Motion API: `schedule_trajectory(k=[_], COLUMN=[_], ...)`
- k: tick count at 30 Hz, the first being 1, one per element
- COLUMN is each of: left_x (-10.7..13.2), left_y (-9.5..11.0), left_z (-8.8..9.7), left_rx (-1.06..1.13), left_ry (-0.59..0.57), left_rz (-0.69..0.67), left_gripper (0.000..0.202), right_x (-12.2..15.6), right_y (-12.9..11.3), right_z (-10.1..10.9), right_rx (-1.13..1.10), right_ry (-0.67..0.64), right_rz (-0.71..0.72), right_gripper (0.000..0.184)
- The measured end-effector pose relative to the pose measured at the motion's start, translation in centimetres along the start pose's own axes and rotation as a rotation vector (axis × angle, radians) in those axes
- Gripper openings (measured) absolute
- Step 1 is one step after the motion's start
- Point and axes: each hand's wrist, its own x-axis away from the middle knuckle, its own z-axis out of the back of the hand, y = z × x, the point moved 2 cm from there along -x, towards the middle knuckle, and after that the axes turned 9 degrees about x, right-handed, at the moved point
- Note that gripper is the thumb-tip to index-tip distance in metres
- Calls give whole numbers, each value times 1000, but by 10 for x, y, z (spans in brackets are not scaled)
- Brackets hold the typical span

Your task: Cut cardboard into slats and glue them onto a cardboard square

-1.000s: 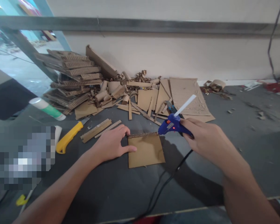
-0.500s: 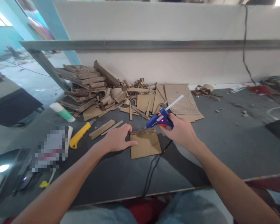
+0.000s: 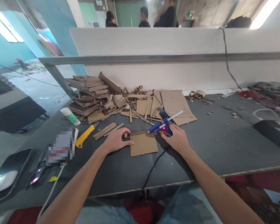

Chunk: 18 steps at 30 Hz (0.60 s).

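Note:
My right hand (image 3: 175,137) grips a blue hot glue gun (image 3: 156,127) with a white glue stick out of its back and a small red light lit. Its nozzle points left, at the right part of a narrow corrugated strip (image 3: 138,133) along the far edge of a square cardboard piece (image 3: 143,145). Whether the tip touches is too small to tell. My left hand (image 3: 118,139) holds that piece at its left side, thumb on the board and curled fingers by the strip's left end. Cut cardboard strips (image 3: 105,131) lie just beyond this hand.
A yellow utility knife (image 3: 85,137), a glue tube (image 3: 70,116) and a mouse (image 3: 4,182) are on the left. Stacked cardboard (image 3: 88,90) and scraps line the back. A black cord (image 3: 154,166) runs over the front edge. A dark box (image 3: 274,132) sits far right.
The view has tilted up, bringing people beyond the partition into sight. The glue gun's tip has shifted right along the strip, and the gun lies flatter. My left hand stays on the cardboard.

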Motion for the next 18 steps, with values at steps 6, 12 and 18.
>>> schedule_trajectory(k=[6, 12, 18], left_x=[-3, -1, 0], left_y=[0, -1, -3], left_z=[4, 2, -1], left_rx=[55, 48, 37], left_ry=[-38, -17, 0], left_rz=[-3, -40, -67], left_gripper=[52, 53, 55], right_x=[2, 3, 2], right_y=[-2, -1, 3], right_z=[3, 2, 2], right_rx=[58, 98, 122], right_ry=[-62, -102, -127], right_rz=[-5, -5, 6], right_gripper=[20, 24, 27])
